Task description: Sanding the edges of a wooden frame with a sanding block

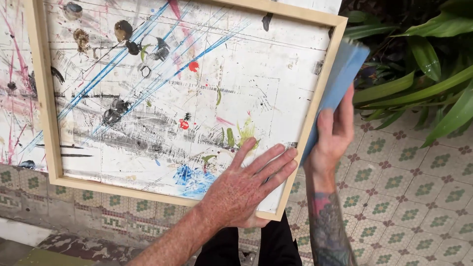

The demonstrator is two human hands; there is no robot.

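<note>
Wooden frame (pixel 315 103): left hand (pixel 246 189) flat, right hand (pixel 332 135) sanding.

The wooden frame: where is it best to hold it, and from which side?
Probably grip the frame by its bare right rail, from the right, below the blue pad. The rail is narrow and its outer edge is free; the left hand lies flat over the lower corner.

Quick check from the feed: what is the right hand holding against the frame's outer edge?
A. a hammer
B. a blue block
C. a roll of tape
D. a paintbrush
B: the right hand grips a blue block against the right side of the wooden frame, while the left hand lies flat on the paint-marked panel near the lower right corner.
</note>
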